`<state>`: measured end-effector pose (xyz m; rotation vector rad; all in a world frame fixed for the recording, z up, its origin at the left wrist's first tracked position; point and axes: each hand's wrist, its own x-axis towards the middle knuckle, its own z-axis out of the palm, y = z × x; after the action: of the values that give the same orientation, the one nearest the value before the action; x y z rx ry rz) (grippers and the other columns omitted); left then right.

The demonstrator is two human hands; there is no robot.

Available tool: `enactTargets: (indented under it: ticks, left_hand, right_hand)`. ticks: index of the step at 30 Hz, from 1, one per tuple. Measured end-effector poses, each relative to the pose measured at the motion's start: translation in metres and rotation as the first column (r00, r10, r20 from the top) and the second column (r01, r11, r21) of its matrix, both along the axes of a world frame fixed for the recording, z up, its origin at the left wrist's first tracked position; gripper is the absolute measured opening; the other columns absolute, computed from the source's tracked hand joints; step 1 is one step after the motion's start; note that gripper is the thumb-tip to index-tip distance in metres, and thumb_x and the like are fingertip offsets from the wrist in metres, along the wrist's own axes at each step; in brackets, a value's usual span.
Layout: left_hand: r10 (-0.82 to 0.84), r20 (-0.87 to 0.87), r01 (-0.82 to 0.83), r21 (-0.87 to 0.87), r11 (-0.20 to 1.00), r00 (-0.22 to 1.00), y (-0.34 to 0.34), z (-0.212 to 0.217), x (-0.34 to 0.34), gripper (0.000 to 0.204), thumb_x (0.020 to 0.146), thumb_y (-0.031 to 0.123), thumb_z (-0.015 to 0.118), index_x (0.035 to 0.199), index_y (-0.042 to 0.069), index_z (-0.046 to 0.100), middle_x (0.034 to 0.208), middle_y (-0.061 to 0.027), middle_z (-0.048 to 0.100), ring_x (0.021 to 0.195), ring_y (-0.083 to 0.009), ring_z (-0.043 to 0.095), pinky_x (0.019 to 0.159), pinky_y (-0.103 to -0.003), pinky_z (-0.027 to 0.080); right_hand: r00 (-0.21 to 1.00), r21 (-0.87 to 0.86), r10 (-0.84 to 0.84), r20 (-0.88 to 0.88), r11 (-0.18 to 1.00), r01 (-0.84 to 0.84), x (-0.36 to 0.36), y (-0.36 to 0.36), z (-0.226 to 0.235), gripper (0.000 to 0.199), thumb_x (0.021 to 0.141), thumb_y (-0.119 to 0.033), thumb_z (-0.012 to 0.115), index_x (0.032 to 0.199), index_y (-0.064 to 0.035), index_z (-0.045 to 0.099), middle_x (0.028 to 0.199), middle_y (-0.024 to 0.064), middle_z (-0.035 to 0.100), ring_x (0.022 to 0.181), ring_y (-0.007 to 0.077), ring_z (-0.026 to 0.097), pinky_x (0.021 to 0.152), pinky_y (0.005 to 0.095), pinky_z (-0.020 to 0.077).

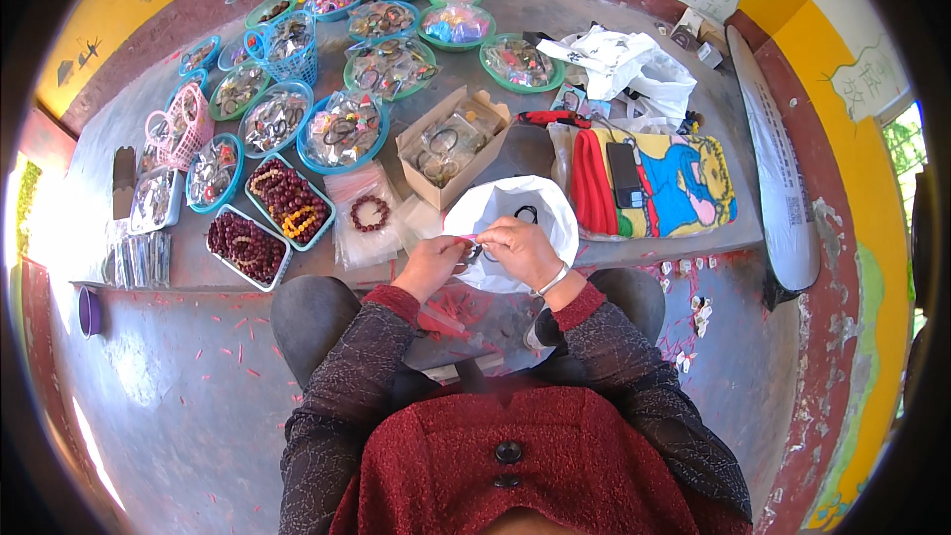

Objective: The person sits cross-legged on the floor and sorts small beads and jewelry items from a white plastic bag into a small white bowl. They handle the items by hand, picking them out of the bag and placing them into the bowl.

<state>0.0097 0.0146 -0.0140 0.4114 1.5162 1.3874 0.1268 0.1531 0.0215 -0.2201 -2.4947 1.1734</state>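
Observation:
My left hand (434,266) and my right hand (525,250) meet fingertip to fingertip over the near edge of a white plastic bag (555,200). Both are closed in a pinch. Between the fingertips shows a thin pink strip (466,237), and a small dark piece hangs just below it; their kind is too small to tell. The bag's mouth gapes upward, and a black loop (526,212) lies inside it beside my right fingers. A silvery bracelet (551,279) circles my right wrist.
An open cardboard box (408,159) of bagged bands stands behind the bag. Left are trays of dark red beads (238,248) and several baskets of packets (342,129). A phone (624,174) lies on a colourful towel (693,183) at right. Pink scraps litter the floor.

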Motion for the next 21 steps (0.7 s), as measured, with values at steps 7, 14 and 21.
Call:
enactTargets:
  ticks: [7, 14, 21]
  left_hand:
    - [-0.124, -0.100, 0.129, 0.041, 0.991, 0.987, -0.002, 0.011, 0.006, 0.027, 0.089, 0.013, 0.047, 0.106, -0.005, 0.057, 0.093, -0.0106, 0.062, 0.079, -0.0147, 0.061, 0.071, -0.026, 0.052]
    - [0.012, 0.229, -0.032, 0.086, 0.996, 0.973, -0.002, 0.008, -0.002, 0.026, 0.090, 0.010, 0.043, 0.109, -0.006, 0.052, 0.098, -0.0119, 0.060, 0.084, -0.0186, 0.061, 0.077, -0.028, 0.051]
    - [0.004, 0.202, -0.021, 0.083, 0.996, 0.979, -0.001, 0.001, -0.002, 0.026, 0.091, 0.012, 0.045, 0.108, -0.006, 0.053, 0.090, -0.0100, 0.061, 0.079, -0.0175, 0.062, 0.074, -0.026, 0.052]
  right_hand:
    - [0.996, 0.140, 0.070, 0.055, 0.987, -0.077, 0.000, -0.009, 0.007, 0.010, 0.072, -0.006, 0.059, 0.081, -0.0040, 0.059, 0.078, 0.0116, 0.060, 0.074, 0.0294, 0.059, 0.062, 0.0347, 0.0467]
    - [0.992, -0.172, 0.074, 0.100, 0.984, -0.056, 0.001, -0.009, 0.019, 0.029, 0.069, -0.001, 0.062, 0.098, -0.0044, 0.055, 0.091, 0.0097, 0.056, 0.072, 0.0202, 0.059, 0.062, 0.0283, 0.0474]
    - [0.998, -0.074, 0.055, 0.013, 0.996, -0.054, 0.001, -0.004, 0.013, 0.019, 0.070, 0.000, 0.060, 0.088, -0.0036, 0.057, 0.084, 0.0093, 0.058, 0.073, 0.0227, 0.058, 0.061, 0.0302, 0.0465]
